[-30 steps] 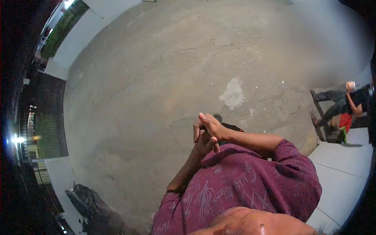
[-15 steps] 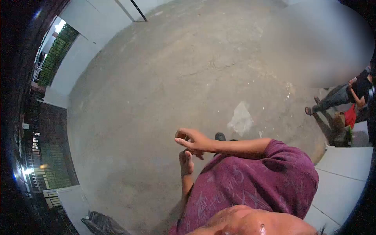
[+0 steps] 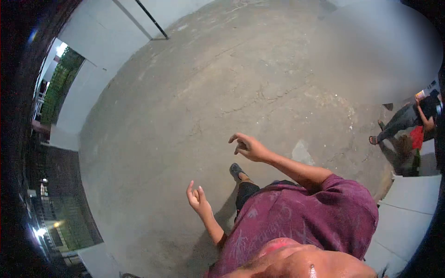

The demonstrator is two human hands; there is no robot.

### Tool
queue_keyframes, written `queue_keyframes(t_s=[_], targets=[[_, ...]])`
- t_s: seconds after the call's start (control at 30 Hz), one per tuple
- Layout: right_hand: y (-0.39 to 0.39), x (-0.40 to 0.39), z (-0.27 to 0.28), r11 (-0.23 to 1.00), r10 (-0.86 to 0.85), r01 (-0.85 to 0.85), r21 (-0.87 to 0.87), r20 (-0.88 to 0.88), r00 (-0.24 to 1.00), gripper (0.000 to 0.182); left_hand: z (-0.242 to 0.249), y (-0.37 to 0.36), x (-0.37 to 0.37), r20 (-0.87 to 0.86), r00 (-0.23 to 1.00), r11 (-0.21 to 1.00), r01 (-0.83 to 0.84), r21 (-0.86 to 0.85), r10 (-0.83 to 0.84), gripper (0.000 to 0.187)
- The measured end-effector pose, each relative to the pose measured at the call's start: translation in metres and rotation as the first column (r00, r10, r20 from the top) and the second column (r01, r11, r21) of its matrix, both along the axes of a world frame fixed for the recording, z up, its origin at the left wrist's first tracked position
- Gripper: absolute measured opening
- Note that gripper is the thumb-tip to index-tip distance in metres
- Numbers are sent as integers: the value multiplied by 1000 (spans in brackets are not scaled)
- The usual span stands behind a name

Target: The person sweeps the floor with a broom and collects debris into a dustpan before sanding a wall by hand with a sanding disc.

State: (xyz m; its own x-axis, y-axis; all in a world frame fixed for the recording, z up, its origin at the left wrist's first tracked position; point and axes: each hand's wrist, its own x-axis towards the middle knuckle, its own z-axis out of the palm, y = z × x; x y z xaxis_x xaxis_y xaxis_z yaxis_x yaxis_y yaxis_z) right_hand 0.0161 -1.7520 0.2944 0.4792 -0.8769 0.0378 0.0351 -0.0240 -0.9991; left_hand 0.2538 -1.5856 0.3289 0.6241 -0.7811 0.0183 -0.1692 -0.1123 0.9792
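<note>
My left hand [image 3: 197, 200] is held low in front of my body, with the index finger and thumb stretched up and apart. Nothing shows in it. Farther forward and to the right, my right hand [image 3: 249, 148] hangs in the air over the floor. Its index finger and thumb are bent with a gap between them, and no object is visible there; the other fingers are partly hidden. The two hands are apart and touch nothing. Below them lies the bare concrete floor [image 3: 153, 185].
One dark shoe [image 3: 235, 171] of mine shows on the floor. A pale patch [image 3: 302, 153] marks the concrete. At the right edge sits a person in dark trousers [image 3: 401, 123], near a red item [image 3: 416, 137]. A white wall [image 3: 104, 34] with a black pole [image 3: 152, 19] stands at the upper left.
My hands, close together before, have separated. The right one moved forward and to the right, the left one to the left. My shoe has come further into view, and the camera view has shifted.
</note>
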Motion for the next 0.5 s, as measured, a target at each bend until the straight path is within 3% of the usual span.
queue_keyframes(t_s=[0.1,0.17,0.23,0.27,0.3,0.33,0.4,0.5], targets=[[-55,17,8,998,-38,34,-54,-74,997,32,-27,-89,61,113,986,992,125,21,-127,20],[-88,24,20,993,-114,116,-34,72,991,34,-11,-152,78,139,970,978,208,-33,-202,16],[-122,24,29,979,-197,198,-40,11,980,34,18,-224,91,145,953,953,283,-109,-266,15],[-137,20,31,964,-263,261,-38,-42,964,34,32,-254,97,169,926,938,346,-13,-339,16],[-153,17,25,947,-322,322,27,22,946,32,44,-282,99,187,891,910,404,90,-414,18],[-168,12,15,936,-351,351,34,22,936,32,54,-312,95,186,878,897,431,97,-442,18],[-188,4,0,804,-593,594,25,99,799,24,71,-366,87,150,836,850,523,71,-527,21],[-219,-10,-6,689,-725,706,163,149,673,19,64,-443,78,192,756,764,644,-48,-625,27]])
